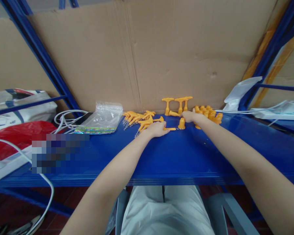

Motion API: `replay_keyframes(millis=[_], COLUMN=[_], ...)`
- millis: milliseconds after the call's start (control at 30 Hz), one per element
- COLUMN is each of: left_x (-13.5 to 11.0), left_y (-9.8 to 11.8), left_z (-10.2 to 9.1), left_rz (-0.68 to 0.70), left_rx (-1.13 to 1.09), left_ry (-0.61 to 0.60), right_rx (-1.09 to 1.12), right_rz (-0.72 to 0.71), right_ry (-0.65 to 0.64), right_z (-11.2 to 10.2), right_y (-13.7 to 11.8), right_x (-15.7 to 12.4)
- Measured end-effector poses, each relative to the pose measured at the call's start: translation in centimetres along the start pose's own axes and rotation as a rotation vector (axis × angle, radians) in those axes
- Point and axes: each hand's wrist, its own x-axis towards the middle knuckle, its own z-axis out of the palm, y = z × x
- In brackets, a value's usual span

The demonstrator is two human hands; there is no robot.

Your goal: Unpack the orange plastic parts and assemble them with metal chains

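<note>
My left hand (158, 129) is closed on a yellow T-handled corkscrew (171, 129), its metal spiral pointing right along the blue tabletop. Close to that tip stands a single yellow bell-shaped base (181, 124). Farther back, my right hand (188, 116) reaches in beside a yellow piece lying on its side (174, 113); its fingers are too small and partly hidden to show a grip. Behind it stand several upright T-handled pieces (167, 106). A pile of yellow corkscrews (137, 118) with bare spirals lies left of my left hand, and grouped yellow bases (210, 114) stand to the right.
Clear plastic bags (104, 117) lie on the tabletop (171, 156) at left, near white cables (63, 117) and a red bag (19, 135). Cardboard (173, 55) walls off the back between blue posts (44, 62). A plastic bag (240, 94) leans at right.
</note>
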Motion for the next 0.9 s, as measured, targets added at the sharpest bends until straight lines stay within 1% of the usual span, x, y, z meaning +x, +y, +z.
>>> replay_keyframes(millis=[100, 167, 233, 333, 400, 500, 600, 733, 900], left_x=[0.0, 0.0, 0.0, -0.1, -0.1, 0.1, 0.2, 0.2, 0.4], left_y=[0.0, 0.0, 0.1, 0.2, 0.2, 0.0, -0.1, -0.2, -0.4], left_z=[0.1, 0.1, 0.1, 0.0, 0.0, 0.1, 0.2, 0.2, 0.1], left_rz=[-0.001, -0.001, -0.003, -0.005, -0.003, 0.012, 0.031, 0.037, 0.038], left_rx=[-0.002, -0.002, -0.003, -0.008, -0.01, -0.012, -0.023, -0.032, -0.035], left_ry=[0.001, -0.003, -0.005, 0.001, 0.011, 0.027, 0.038, 0.04, 0.018], right_rx=[0.028, 0.027, 0.018, 0.005, 0.01, 0.061, 0.142, 0.196, 0.284], right_rz=[0.061, 0.087, 0.109, 0.123, 0.097, 0.0, -0.091, -0.109, -0.171], right_ry=[-0.038, -0.034, -0.007, 0.078, 0.119, 0.109, 0.117, 0.168, 0.126], right_z=[-0.5, -0.9, -1.5, -2.3, -2.7, -2.8, -2.4, -1.5, -0.7], right_y=[-0.9, -1.3, -1.4, -1.3, -1.2, -1.1, -0.9, -0.2, 1.1], right_x=[-0.5, -0.8, -1.1, -1.7, -2.3, -3.3, -4.3, -5.1, -5.6])
